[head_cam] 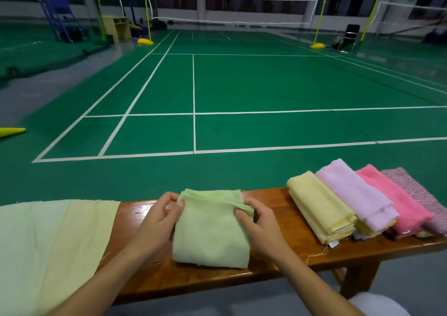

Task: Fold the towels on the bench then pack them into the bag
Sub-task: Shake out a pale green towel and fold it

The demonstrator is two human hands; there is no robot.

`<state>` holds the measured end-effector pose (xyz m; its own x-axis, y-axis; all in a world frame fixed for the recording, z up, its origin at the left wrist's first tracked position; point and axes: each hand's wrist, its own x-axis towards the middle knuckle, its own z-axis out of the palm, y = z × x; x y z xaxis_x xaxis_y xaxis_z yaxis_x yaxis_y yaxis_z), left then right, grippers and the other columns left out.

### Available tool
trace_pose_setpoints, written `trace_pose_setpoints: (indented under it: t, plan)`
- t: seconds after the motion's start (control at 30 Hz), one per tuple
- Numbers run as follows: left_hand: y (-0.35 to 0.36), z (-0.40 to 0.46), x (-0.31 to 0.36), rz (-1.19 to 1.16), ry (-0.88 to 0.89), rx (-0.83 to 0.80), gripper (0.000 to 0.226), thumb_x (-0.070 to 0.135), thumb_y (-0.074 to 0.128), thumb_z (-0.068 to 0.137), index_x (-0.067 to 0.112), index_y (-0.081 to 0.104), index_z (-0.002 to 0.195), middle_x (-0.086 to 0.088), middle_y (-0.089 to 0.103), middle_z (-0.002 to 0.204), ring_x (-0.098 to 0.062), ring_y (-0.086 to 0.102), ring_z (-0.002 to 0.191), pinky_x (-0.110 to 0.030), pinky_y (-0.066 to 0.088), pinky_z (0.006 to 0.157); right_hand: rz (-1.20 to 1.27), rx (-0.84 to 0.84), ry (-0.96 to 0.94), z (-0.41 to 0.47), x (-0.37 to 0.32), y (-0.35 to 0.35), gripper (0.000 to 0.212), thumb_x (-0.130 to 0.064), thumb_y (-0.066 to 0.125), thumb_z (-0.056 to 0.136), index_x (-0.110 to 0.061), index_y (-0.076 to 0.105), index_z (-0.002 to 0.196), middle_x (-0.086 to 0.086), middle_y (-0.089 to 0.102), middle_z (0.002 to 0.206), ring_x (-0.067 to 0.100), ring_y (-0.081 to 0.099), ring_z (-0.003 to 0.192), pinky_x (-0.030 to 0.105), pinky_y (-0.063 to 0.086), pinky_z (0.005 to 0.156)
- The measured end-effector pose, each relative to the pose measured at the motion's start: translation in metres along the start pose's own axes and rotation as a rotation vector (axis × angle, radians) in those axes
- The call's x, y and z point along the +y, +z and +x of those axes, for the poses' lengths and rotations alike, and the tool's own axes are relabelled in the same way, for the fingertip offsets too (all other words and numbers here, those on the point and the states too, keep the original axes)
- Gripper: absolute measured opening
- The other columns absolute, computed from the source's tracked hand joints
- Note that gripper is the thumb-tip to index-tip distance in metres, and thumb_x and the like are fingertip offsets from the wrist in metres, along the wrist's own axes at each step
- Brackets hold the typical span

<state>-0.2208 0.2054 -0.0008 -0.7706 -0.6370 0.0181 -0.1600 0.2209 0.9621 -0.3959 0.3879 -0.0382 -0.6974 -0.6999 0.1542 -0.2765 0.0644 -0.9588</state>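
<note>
Where the wooden worktop (pixel 271 199) crosses the foreground: folded green towel (pixel 212 233), pale and fuzzy, a near-square pad of several layers, lying at mid-worktop with its far edge lifted slightly. Left hand (pixel 157 221) pinching the far-left corner between thumb and curled fingers; right hand (pixel 258 221) gripping the far-right corner likewise, thumb on top. At right, touching side by side in a slanted row: folded yellow towel (pixel 319 209), lilac towel (pixel 355 194), pink towel (pixel 396 202), speckled towel (pixel 420 194) partly cut off by the frame edge. At left, unfolded pale green and yellow cloths (pixel 53 248) draped over the worktop's end. Beyond, green court floor (pixel 266 86) with white lines and a net (pixel 229 8).
</note>
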Motion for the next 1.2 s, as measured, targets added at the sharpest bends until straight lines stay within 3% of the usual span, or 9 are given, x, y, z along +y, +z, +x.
trace_pose_setpoints:
  t: [0.1,0.23,0.3,0.4,0.53,0.67,0.77,1.03,1.2]
  plan:
    - [0.007,0.029,-0.013,0.080,-0.087,0.162,0.022,0.040,0.050,0.108,0.020,0.057,0.112,0.000,0.079,0.091,-0.027,0.075,0.084,-0.044,0.058,0.075,-0.105,0.121,0.089,0.033,0.013,0.011,0.024,-0.030,0.070,0.099,-0.024,0.068,0.122,-0.010,0.073,0.106,0.010,0.071,0.098,0.037,0.062,0.085]
    - [0.008,0.045,-0.043,0.824,0.065,0.211,0.047,0.050,0.049,0.105,0.027,0.045,0.146,0.005,0.054,0.149,-0.022,0.055,0.134,-0.043,0.048,0.105,-0.614,0.227,-0.047,0.046,0.036,0.014,0.039,-0.045,0.060,0.102,-0.025,0.057,0.137,-0.012,0.059,0.129,0.004,0.053,0.119,0.032,0.050,0.105]
    - [0.020,0.041,-0.060,0.987,0.252,0.045,0.052,0.053,0.039,0.106,0.029,0.044,0.153,0.003,0.039,0.164,-0.020,0.037,0.151,-0.040,0.033,0.121,-0.719,0.039,-0.203,0.038,0.039,0.022,0.041,-0.044,0.052,0.106,-0.025,0.056,0.141,-0.010,0.054,0.142,0.006,0.047,0.132,0.034,0.043,0.114]
    - [0.029,0.035,-0.086,1.151,0.232,-0.212,0.069,0.063,0.016,0.105,0.030,0.019,0.166,0.002,0.005,0.174,-0.020,0.001,0.161,-0.042,0.007,0.129,-0.921,-0.339,-0.284,0.025,0.049,0.034,0.057,-0.052,0.035,0.110,-0.026,0.034,0.161,-0.008,0.025,0.170,0.011,0.017,0.158,0.037,0.014,0.131]
    - [0.019,0.033,-0.087,1.183,0.185,-0.329,0.073,0.068,0.012,0.104,0.032,-0.003,0.166,0.008,-0.020,0.171,-0.013,-0.021,0.158,-0.042,-0.003,0.130,-1.024,-0.427,-0.244,0.021,0.054,0.018,0.062,-0.058,0.026,0.110,-0.030,0.020,0.165,-0.010,0.007,0.173,0.009,-0.002,0.160,0.037,0.006,0.131]
    - [0.002,0.029,-0.078,1.086,0.336,-0.301,0.066,0.074,0.030,0.099,0.040,0.039,0.155,0.011,0.023,0.169,-0.014,0.020,0.156,-0.034,0.022,0.125,-0.976,-0.310,-0.210,0.019,0.045,-0.003,0.055,-0.052,0.044,0.106,-0.029,0.042,0.156,-0.008,0.030,0.167,0.012,0.025,0.155,0.040,0.028,0.127]
    - [-0.005,0.020,-0.074,1.011,0.499,-0.285,0.057,0.086,0.042,0.090,0.045,0.063,0.123,0.020,0.054,0.136,-0.002,0.047,0.126,-0.025,0.038,0.104,-0.860,-0.251,-0.286,0.010,0.040,-0.004,0.042,-0.048,0.051,0.104,-0.029,0.059,0.141,-0.013,0.049,0.152,0.003,0.042,0.139,0.032,0.043,0.115]
    - [-0.005,0.005,-0.069,1.100,0.598,-0.253,0.031,0.046,0.053,0.089,0.036,0.069,0.113,0.018,0.066,0.122,-0.006,0.059,0.113,-0.029,0.047,0.101,-0.915,-0.429,-0.329,-0.010,0.033,0.017,0.072,-0.081,0.044,0.092,-0.032,0.052,0.144,-0.014,0.048,0.149,0.005,0.039,0.135,0.031,0.041,0.112]
    - [-0.006,0.010,-0.061,0.776,0.339,-0.176,0.029,0.053,0.043,0.096,0.040,0.060,0.116,0.019,0.069,0.105,-0.002,0.060,0.089,-0.035,0.056,0.075,-0.934,-0.326,-0.349,-0.005,0.028,0.017,0.045,-0.040,0.061,0.098,-0.027,0.054,0.140,-0.008,0.058,0.139,0.010,0.051,0.125,0.032,0.049,0.105]
